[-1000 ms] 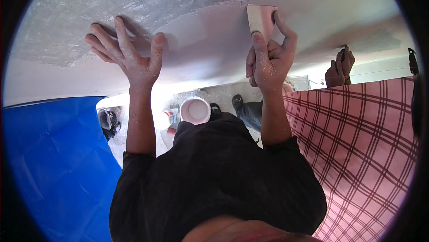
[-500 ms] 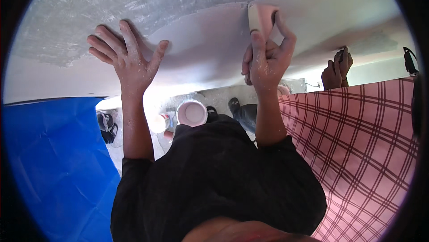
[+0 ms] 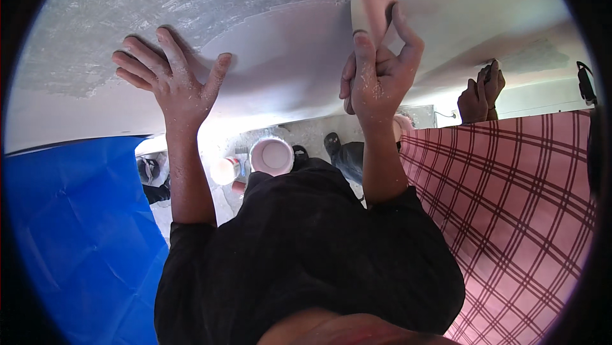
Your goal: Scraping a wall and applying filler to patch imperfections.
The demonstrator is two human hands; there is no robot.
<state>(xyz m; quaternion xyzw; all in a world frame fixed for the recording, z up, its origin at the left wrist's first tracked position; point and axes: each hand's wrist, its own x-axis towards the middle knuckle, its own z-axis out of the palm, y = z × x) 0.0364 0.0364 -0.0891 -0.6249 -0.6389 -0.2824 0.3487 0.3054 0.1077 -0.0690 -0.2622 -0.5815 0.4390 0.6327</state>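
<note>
Head view: the right hand (image 3: 377, 84), dusted with white specks, grips a small pale block (image 3: 371, 14) against the wall (image 3: 268, 58) in the upper middle of the frame. The block looks like a sanding block, rectangular, pinkish-beige, with a lighter stripe along its left edge. The forefinger lies straight up its front, the thumb hooks around its right side, and the other fingers curl in behind it. The left hand (image 3: 172, 84) lies flat on the wall in the upper left of the frame, fingers spread wide and thumb out to the right, holding nothing.

The wall shows a smooth pale pink patch under both hands and rough grey plaster (image 3: 127, 7) above and to the left of it.

Below the hands, between the two forearms, stands a round bucket (image 3: 272, 156) of pink paint on the pale floor, with a smaller pink-filled tub (image 3: 224, 170) just to its left. A blue sheet (image 3: 70, 230) fills the lower left, a red checked cloth (image 3: 516, 217) the lower right. The person's black shirt (image 3: 306, 249) covers the lower middle and hides the floor there. At the right edge, another person's hands (image 3: 479, 93) rest on the wall above the cloth, well apart from the block.

Counted: one block, two paint containers, two sheets, two hands of the wearer.
</note>
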